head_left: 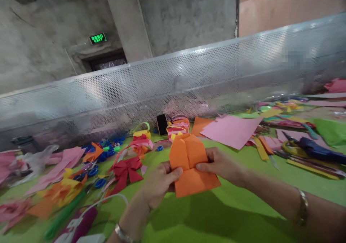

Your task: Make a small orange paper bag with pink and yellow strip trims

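Note:
A piece of folded orange paper (189,154) is held up above the green tabletop (173,223), with creases down its middle and across its lower part. My left hand (159,185) grips its left edge, the thumb lying on the front face. On the opposite side my right hand (220,165) pinches the right edge, thumb on the front near the crosswise fold. The fingers behind the sheet are largely hidden. Just beyond the paper stand small pink and yellow paper baskets (178,127). A red paper bow (127,171) lies to the left.
Pink paper (231,129) and a dark-screened phone (162,124) are at the back. Scissors (294,145) and a blue-handled tool (321,150) lie at right. On the left are orange and yellow scraps (61,192) and a purple glue gun (81,223). A perforated metal screen (151,88) bounds the far side.

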Demonstrator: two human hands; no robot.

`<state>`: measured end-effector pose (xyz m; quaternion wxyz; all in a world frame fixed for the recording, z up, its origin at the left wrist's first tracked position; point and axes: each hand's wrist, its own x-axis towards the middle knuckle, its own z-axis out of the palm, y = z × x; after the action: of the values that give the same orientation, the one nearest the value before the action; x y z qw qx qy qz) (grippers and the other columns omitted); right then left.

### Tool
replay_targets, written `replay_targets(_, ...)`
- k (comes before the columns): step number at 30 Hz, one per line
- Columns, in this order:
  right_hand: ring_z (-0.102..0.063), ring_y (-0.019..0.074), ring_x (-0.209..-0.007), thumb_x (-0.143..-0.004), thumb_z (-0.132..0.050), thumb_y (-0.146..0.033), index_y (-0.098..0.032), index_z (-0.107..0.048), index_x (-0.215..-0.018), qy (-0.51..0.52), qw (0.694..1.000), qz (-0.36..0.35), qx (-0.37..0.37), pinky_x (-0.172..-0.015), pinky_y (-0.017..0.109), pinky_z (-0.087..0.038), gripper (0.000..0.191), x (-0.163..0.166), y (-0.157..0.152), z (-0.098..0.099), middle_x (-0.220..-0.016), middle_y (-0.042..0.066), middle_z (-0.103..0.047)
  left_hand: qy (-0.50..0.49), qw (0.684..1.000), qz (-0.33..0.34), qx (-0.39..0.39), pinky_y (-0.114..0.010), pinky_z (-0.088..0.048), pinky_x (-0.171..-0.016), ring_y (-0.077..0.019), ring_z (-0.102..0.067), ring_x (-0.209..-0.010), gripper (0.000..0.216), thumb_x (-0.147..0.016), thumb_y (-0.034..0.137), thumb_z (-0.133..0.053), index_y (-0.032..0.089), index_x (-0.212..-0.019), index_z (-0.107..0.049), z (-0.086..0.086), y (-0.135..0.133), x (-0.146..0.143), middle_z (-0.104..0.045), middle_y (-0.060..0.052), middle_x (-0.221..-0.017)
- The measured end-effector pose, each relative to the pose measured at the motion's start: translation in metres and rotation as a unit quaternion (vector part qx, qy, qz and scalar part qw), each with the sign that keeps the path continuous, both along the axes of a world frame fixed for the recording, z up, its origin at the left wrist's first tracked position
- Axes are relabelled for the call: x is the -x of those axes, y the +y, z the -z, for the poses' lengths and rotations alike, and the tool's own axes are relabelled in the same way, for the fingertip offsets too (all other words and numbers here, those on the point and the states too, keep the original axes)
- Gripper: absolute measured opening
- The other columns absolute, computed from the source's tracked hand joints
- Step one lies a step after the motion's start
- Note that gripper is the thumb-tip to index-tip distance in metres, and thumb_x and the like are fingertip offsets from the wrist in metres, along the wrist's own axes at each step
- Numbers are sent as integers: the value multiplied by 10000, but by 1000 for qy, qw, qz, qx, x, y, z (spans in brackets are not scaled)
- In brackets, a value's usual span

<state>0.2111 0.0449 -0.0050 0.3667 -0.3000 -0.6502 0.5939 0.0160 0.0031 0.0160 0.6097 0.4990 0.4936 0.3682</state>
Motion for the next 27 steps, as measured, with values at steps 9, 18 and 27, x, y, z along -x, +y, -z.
replay_targets(9,-618,197,-792,-657,-698,-464,-187,-675,-875,38,999,2,-16,-701,309,-484,354,5,-1,0,-854,25,-684,-19,999,-38,-20,-304,-503,-683,-216,-656,-793,422,-577,391,-762,156,-907,-647,1,-1,-4,-711,-63,-890)
replay_targets(18,-608,113,-641,-625,-753,-363,-151,-676,-812,142,984,-17,108,-622,240,-480,292,5,0,7,-718,10,-678,-59,998,-12,-5,-262,-535,-536,-154,-648,-613,426,-625,327,-750,144,-982,-608,-6,-2,1,-695,-53,-802)
replay_targets(27,-549,104,-393,-738,-600,-327,-130,-628,-944,65,996,-45,51,-385,196,-409,286,2,0,3,-538,-7,-623,-1,999,-49,-18,-150,-335,-312,-72,-489,-320,206,-742,201,-574,147,-940,-552,-12,-4,-2,-562,39,-490)
